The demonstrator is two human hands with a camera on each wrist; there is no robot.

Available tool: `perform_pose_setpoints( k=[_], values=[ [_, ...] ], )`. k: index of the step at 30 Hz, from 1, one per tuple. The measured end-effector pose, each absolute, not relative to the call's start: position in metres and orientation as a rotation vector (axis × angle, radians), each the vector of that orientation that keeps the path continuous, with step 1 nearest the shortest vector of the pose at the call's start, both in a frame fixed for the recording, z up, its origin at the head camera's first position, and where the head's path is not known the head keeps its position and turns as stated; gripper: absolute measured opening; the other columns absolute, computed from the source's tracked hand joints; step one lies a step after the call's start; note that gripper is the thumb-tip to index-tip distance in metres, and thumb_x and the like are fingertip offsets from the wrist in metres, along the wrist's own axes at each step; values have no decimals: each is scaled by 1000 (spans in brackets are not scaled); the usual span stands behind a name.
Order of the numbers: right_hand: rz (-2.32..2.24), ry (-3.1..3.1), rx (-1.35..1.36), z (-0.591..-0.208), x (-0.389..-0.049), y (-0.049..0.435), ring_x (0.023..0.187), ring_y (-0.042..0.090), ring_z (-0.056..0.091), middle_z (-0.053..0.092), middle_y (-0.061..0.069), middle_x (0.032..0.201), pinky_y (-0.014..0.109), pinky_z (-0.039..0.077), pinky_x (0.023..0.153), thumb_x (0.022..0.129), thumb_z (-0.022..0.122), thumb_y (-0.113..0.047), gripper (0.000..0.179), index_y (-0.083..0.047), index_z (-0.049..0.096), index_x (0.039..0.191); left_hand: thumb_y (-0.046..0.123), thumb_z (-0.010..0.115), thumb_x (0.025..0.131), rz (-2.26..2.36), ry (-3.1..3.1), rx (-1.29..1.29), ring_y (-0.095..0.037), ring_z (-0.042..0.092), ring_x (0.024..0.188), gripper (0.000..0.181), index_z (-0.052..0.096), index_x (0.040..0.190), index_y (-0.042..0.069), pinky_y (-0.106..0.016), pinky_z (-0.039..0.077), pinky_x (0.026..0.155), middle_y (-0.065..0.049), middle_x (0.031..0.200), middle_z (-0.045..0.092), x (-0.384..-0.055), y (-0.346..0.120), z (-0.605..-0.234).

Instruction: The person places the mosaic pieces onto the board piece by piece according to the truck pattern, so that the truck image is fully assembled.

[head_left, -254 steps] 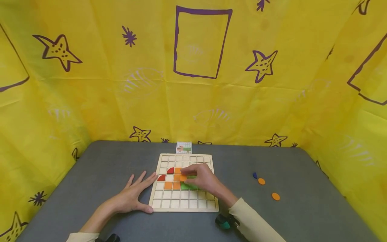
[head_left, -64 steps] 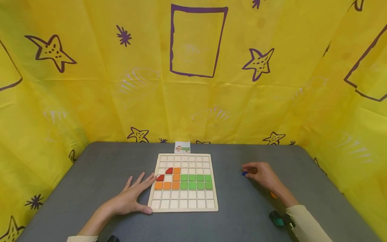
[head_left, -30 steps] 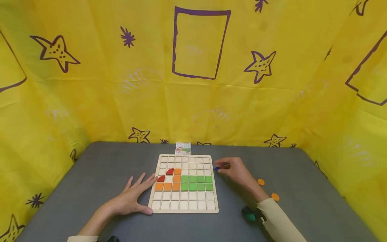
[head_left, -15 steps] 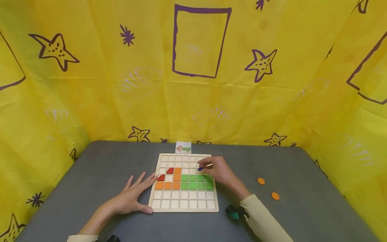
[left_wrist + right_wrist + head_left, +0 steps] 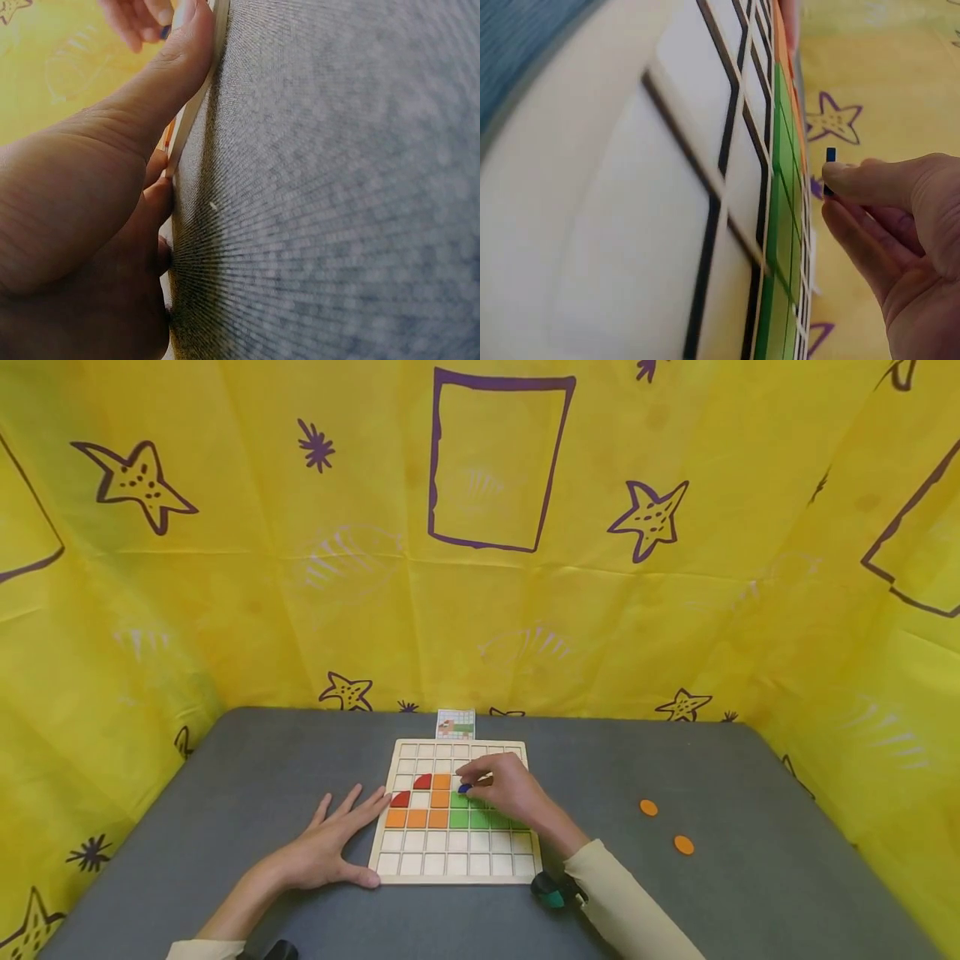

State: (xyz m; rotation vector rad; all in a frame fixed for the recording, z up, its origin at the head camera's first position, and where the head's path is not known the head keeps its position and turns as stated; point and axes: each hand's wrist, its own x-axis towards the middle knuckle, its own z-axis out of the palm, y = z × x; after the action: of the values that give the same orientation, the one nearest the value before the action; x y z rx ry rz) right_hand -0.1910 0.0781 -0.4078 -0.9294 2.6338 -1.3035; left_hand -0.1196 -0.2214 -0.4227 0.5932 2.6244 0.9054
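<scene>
My right hand [image 5: 510, 789] pinches a small blue piece [image 5: 464, 788] between thumb and fingers, just over the wooden grid board [image 5: 457, 880]. In the right wrist view the blue piece [image 5: 830, 154] shows edge-on, apart from the board. Straight, spread fingers of my left hand [image 5: 322, 852] touch the board's left edge, with the thumb at its near left corner. Set in the grid are two red quarter-round tiles [image 5: 423, 782], several orange square tiles [image 5: 416, 818] and a block of green square tiles [image 5: 458, 819], partly hidden by the right hand.
Two orange discs [image 5: 648, 807] lie on the grey table [image 5: 600, 893] to the right of the board. Behind the board's far edge is a small printed card [image 5: 456, 724] with a coloured grid picture. Yellow patterned cloth [image 5: 480, 635] encloses the table's back and sides.
Orange and green tiles now fill cells that were bare or hidden earlier. My right hand took the blue piece from the table and carried it left over the board; the left hand stayed put.
</scene>
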Motion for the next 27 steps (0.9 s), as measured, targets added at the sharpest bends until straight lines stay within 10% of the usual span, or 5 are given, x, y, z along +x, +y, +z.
perform_pose_setpoints(
  k=[27],
  values=[
    [-1045,2707,-1029,-411,-185,13,86,3,66,75,-2,95,17,52,79,82,75,2,26,-6,76,107,51,80,72,919,2621,621,-47,-3,147,105,29,155,11,-66,-17,107,-12,162,18,-119,-223,-423]
  ],
)
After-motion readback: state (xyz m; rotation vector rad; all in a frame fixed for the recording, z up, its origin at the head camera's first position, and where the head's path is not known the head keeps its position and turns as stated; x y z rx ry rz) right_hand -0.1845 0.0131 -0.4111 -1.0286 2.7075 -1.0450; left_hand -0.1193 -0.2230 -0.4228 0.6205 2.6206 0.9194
